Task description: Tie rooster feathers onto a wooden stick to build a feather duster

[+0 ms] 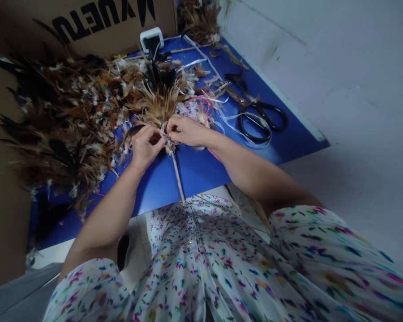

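Left hand [144,146] and right hand's [188,131] fingers pinch clear strip [163,128] by the stick's [177,176] top; slack could shed feathers [159,105] tbh.

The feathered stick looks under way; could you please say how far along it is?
Partway, it seems. Done: brown and black feathers fan out from the stick. In hand: left hand and right hand meet at a pale strip by the feathers' base. Remaining: probably securing that strip; many loose feathers lie alongside, though whether they belong on it, I cannot tell.
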### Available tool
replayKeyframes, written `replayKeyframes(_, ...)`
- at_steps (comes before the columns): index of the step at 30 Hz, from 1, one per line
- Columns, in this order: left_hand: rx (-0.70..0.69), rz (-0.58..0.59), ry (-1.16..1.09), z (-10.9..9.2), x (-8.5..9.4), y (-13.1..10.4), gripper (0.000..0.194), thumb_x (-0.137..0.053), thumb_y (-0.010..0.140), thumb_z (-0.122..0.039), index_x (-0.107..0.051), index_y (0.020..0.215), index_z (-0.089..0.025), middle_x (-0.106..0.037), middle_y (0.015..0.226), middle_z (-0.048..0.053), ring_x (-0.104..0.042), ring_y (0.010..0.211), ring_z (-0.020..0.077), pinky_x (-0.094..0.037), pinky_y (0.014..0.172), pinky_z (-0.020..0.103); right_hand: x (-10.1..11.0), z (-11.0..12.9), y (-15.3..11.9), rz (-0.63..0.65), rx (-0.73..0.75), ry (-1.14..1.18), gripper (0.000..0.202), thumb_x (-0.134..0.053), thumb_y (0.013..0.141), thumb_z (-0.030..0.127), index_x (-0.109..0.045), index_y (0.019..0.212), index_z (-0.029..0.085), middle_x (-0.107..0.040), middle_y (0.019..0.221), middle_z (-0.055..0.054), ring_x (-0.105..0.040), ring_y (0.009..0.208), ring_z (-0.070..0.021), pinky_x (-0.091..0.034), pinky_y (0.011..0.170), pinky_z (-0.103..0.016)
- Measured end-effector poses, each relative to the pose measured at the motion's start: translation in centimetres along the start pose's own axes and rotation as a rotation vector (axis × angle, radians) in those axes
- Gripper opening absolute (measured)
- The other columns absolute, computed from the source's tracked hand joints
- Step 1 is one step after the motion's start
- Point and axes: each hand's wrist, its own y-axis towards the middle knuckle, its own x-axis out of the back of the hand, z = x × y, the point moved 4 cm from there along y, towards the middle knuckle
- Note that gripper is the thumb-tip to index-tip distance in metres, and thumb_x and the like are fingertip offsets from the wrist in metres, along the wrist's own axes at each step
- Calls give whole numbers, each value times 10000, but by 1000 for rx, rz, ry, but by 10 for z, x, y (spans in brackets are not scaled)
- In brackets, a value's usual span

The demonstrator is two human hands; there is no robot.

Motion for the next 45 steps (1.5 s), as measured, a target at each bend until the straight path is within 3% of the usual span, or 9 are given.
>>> replayKeyframes(13,38,22,-35,1,0,0,77,-697,787,-244,-652,749,-194,-654,728,4,-571,660,125,-442,606,249,1,0,-1,27,-98,85,155,-531,775,22,-520,730,170,-590,720,-4,-566,722,-121,-444,685,-252)
replayKeyframes(19,179,87,-233,13,-4,-3,290,-744,778,-464,-642,755,-194,-663,729,12,-604,647,128,-491,605,255,6,2,-5,97,-186,110,102,-544,797,67,-548,760,162,-638,678,-13,-623,648,-125,-467,631,-242)
replayKeyframes(24,290,173,-464,19,-8,-2,466,-789,678,-614,-614,752,-189,-683,727,13,-641,617,132,-547,604,273,9,-2,-5,120,-248,134,111,-567,797,71,-548,746,167,-658,685,-33,-682,679,-158,-496,623,-244)
replayKeyframes(30,370,178,-600,25,-7,-2,481,-855,612,-568,-606,734,-175,-711,754,31,-674,627,135,-572,606,267,12,-2,-4,124,-245,116,104,-574,784,69,-565,747,166,-677,693,-29,-702,680,-161,-480,589,-229)
replayKeyframes(37,407,129,-655,32,-9,-2,543,-839,595,-622,-554,724,-179,-718,797,38,-685,658,133,-571,585,252,14,0,-5,134,-217,78,99,-561,767,62,-592,742,153,-661,620,1,-676,630,-129,-449,572,-195)
replayKeyframes(45,510,63,-785,30,-10,-3,533,-923,520,-501,-555,698,-160,-713,752,7,-669,630,111,-556,572,212,7,-13,-2,100,-263,206,143,-590,768,36,-582,712,168,-673,659,0,-706,647,-139,-501,552,-183)
